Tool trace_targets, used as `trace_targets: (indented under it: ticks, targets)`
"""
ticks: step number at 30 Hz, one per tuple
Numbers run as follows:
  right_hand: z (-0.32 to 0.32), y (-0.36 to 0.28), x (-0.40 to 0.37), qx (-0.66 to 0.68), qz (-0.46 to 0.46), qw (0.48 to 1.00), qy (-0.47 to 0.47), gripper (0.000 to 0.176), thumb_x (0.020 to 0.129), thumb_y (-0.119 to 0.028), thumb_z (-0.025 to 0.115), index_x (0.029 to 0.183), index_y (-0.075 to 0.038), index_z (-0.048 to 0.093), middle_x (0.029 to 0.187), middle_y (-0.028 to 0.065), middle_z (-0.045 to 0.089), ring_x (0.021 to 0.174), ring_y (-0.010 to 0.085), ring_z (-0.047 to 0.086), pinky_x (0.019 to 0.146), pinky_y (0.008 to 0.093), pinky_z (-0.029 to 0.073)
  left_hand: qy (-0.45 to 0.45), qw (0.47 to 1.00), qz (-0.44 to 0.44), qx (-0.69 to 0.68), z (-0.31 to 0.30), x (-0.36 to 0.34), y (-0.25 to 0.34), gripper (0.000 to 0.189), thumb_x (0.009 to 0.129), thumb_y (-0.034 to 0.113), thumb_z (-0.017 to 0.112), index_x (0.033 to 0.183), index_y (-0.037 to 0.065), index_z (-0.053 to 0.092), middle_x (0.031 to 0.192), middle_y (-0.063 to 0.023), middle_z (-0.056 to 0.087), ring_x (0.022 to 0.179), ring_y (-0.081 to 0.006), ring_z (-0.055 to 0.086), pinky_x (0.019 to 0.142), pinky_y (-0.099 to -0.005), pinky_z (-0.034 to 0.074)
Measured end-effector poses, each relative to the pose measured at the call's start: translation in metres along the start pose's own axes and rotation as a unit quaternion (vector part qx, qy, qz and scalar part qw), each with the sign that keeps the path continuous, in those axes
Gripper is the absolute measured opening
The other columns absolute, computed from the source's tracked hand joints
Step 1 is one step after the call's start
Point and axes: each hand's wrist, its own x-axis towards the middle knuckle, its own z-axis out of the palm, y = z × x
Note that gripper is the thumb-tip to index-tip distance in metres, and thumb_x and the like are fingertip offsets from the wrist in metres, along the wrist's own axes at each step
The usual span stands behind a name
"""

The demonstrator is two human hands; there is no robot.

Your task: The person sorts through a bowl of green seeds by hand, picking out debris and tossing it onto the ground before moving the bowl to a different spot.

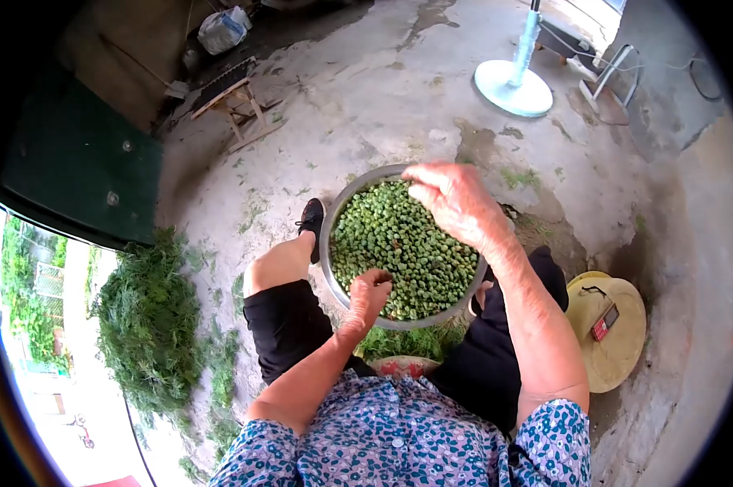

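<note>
A wide metal basin (331,280) between my legs holds a heap of small round green berries (407,235); their exact kind I cannot make out. My left hand (369,295) is at the near left side of the heap, its fingers curled together in a pinch at the berries. Whatever may be between those fingertips is hidden. Over the far right rim hovers my right hand (455,201), palm down, thumb and fingers bent but apart. Nothing shows between them.
Leafy green cuttings (151,312) lie piled on the left, with more sprigs (407,342) under the basin. A straw hat (626,341) with a red device (603,323) on it lies at right. A stand base (512,88) and a wooden stool (232,101) stand farther off.
</note>
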Motion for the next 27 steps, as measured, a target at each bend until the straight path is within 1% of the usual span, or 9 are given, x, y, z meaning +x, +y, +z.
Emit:
trace_targets:
  ticks: [2, 3, 7, 10, 12, 14, 16, 19, 27]
  targets:
    - [0.002, 0.012, 0.021, 0.055, 0.001, 0.996, 0.067, 0.019, 0.085, -0.012, 0.059, 0.101, -0.003, 0.063, 0.087, 0.0135, 0.065, 0.077, 0.0233, 0.063, 0.069, 0.0308, 0.049, 0.034, 0.993, 0.040, 0.106, 0.009, 0.017, -0.007, 0.021, 0.077, 0.005, 0.060, 0.096, -0.002, 0.064, 0.081, -0.0083, 0.064, 0.068, -0.0146, 0.060, 0.063, -0.0282, 0.048]
    - [0.002, 0.019, 0.029, 0.076, -0.014, 0.993, 0.090, 0.019, 0.085, -0.011, 0.060, 0.102, -0.002, 0.063, 0.086, 0.0125, 0.066, 0.076, 0.0194, 0.062, 0.068, 0.0295, 0.048, 0.048, 0.988, 0.049, 0.136, 0.011, 0.018, 0.011, 0.020, 0.076, 0.009, 0.059, 0.093, 0.001, 0.066, 0.090, -0.0177, 0.065, 0.083, -0.0320, 0.064, 0.077, -0.0350, 0.049]
    - [0.008, 0.058, 0.043, 0.075, -0.004, 0.989, 0.130, 0.019, 0.084, -0.005, 0.060, 0.101, 0.002, 0.063, 0.083, 0.0100, 0.066, 0.072, 0.0157, 0.060, 0.065, 0.0286, 0.047, 0.052, 0.943, 0.231, 0.233, 0.027, 0.055, -0.012, 0.019, 0.079, 0.001, 0.050, 0.095, 0.001, 0.060, 0.097, -0.0170, 0.059, 0.089, -0.0350, 0.058, 0.078, -0.0414, 0.048]
    - [0.008, 0.081, 0.038, 0.123, 0.086, 0.979, 0.141, 0.016, 0.082, -0.007, 0.062, 0.096, -0.002, 0.065, 0.089, 0.0152, 0.066, 0.073, 0.0250, 0.065, 0.065, 0.0331, 0.051, 0.046, 0.898, 0.295, 0.324, 0.039, 0.073, -0.029, 0.021, 0.078, 0.002, 0.052, 0.098, 0.002, 0.059, 0.112, -0.0174, 0.056, 0.101, -0.0352, 0.055, 0.083, -0.0416, 0.047]
    - [0.001, 0.087, 0.033, 0.202, 0.169, 0.956, 0.131, 0.016, 0.083, -0.005, 0.062, 0.097, 0.001, 0.065, 0.085, 0.0123, 0.066, 0.067, 0.0149, 0.060, 0.061, 0.0260, 0.047, 0.009, 0.866, 0.313, 0.390, 0.039, 0.082, -0.024, 0.027, 0.077, 0.005, 0.057, 0.105, 0.003, 0.059, 0.123, -0.0164, 0.050, 0.112, -0.0342, 0.048, 0.095, -0.0438, 0.039]
    - [-0.003, 0.088, 0.030, 0.241, 0.166, 0.942, 0.167, 0.017, 0.084, -0.004, 0.061, 0.099, 0.002, 0.064, 0.086, 0.0097, 0.066, 0.069, 0.0113, 0.057, 0.064, 0.0231, 0.046, 0.015, 0.843, 0.330, 0.426, 0.040, 0.091, -0.038, 0.033, 0.078, 0.011, 0.061, 0.111, 0.005, 0.058, 0.130, -0.0151, 0.045, 0.119, -0.0334, 0.043, 0.099, -0.0463, 0.035]
    - [-0.006, 0.085, 0.031, 0.266, 0.174, 0.930, 0.185, 0.017, 0.085, -0.004, 0.060, 0.101, 0.002, 0.063, 0.086, 0.0083, 0.065, 0.070, 0.0098, 0.056, 0.066, 0.0226, 0.045, -0.007, 0.811, 0.292, 0.506, 0.036, 0.096, -0.040, 0.049, 0.076, 0.027, 0.067, 0.121, 0.011, 0.054, 0.138, -0.0134, 0.038, 0.127, -0.0346, 0.035, 0.101, -0.0595, 0.025]
    - [-0.007, 0.085, 0.032, 0.278, 0.183, 0.923, 0.191, 0.017, 0.086, -0.004, 0.060, 0.101, 0.004, 0.062, 0.086, 0.0066, 0.065, 0.072, 0.0080, 0.055, 0.067, 0.0221, 0.044, 0.007, 0.815, 0.266, 0.516, 0.035, 0.109, -0.050, 0.062, 0.079, 0.045, 0.061, 0.131, 0.015, 0.047, 0.146, -0.0138, 0.026, 0.135, -0.0374, 0.021, 0.102, -0.0649, 0.014]
    - [0.007, 0.084, 0.036, 0.285, 0.203, 0.918, 0.188, 0.016, 0.086, -0.003, 0.060, 0.101, 0.003, 0.062, 0.085, 0.0072, 0.064, 0.075, 0.0085, 0.056, 0.067, 0.0221, 0.044, 0.016, 0.838, 0.223, 0.498, 0.041, 0.151, -0.028, 0.062, 0.083, 0.048, 0.055, 0.136, 0.018, 0.040, 0.145, -0.0144, 0.026, 0.133, -0.0405, 0.021, 0.103, -0.0622, 0.018]
